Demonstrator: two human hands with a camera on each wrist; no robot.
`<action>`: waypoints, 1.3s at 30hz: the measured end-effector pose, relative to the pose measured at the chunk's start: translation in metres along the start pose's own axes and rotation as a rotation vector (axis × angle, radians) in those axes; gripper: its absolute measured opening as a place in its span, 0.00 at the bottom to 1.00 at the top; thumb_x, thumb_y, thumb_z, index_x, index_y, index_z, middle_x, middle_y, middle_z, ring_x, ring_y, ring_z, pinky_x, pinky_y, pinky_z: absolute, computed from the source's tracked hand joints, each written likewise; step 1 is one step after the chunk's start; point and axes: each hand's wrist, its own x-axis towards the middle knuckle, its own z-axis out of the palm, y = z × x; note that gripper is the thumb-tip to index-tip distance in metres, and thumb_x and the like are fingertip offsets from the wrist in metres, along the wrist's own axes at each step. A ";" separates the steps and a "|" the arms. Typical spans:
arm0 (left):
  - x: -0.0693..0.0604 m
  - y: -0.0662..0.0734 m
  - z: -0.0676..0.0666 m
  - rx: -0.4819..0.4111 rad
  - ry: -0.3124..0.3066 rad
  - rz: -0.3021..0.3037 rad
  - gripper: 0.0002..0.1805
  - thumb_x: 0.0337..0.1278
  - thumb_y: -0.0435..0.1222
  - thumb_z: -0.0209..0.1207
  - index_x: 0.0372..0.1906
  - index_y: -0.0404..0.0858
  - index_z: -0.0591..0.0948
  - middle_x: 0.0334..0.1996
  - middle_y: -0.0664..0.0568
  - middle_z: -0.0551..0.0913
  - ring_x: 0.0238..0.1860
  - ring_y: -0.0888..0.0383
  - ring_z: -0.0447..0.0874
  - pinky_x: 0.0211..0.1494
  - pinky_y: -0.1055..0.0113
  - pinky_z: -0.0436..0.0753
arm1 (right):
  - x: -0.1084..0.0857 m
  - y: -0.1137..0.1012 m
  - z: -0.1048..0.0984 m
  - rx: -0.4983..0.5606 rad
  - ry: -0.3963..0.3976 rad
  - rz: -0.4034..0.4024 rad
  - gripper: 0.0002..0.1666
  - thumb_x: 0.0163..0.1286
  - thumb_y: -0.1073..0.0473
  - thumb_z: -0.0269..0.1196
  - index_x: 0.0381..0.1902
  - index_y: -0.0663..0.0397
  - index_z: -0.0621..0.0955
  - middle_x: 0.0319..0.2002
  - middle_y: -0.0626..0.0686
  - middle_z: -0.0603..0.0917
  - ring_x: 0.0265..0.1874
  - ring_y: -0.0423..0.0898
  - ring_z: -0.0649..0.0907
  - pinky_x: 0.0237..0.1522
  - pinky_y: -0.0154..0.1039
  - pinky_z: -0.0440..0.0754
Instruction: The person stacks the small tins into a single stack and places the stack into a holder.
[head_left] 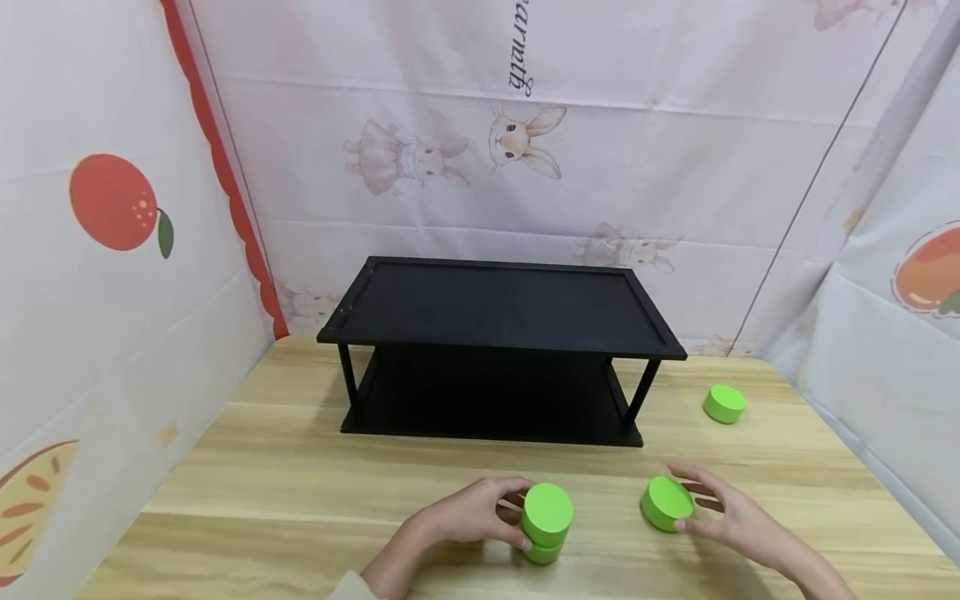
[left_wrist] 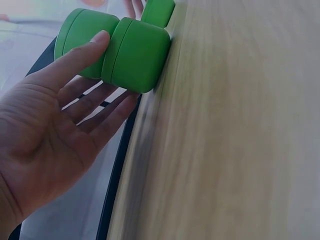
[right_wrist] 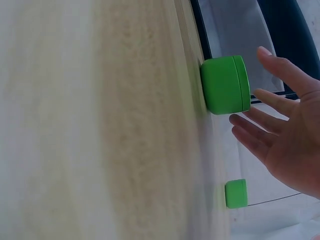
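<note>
Two green round lidded containers stand one on top of the other near the table's front. My left hand (head_left: 480, 512) holds the upper container (head_left: 548, 507), thumb on one side and fingers on the other. Beneath it, the lower container (left_wrist: 142, 55) sits on the table, its lid seam visible in the left wrist view. To the right, my right hand (head_left: 731, 512) is spread beside another green container (head_left: 667, 503). In the right wrist view, that container (right_wrist: 225, 85) rests on the table, with the thumb apart from it and fingertips close to its lid.
A black two-tier rack (head_left: 502, 304) stands at the back middle of the wooden table (head_left: 300, 492). Another green container (head_left: 724, 403) sits at the back right, beside the rack. Printed cloth (head_left: 465, 200) hangs behind and along both sides.
</note>
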 end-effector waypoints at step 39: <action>0.001 -0.007 0.005 0.005 0.000 0.077 0.32 0.41 0.28 0.69 0.57 0.38 0.72 0.48 0.58 0.76 0.51 0.63 0.73 0.52 0.73 0.73 | 0.003 0.026 0.005 0.161 -0.065 -0.032 0.36 0.58 0.64 0.65 0.59 0.77 0.63 0.50 0.69 0.72 0.43 0.34 0.76 0.41 0.32 0.78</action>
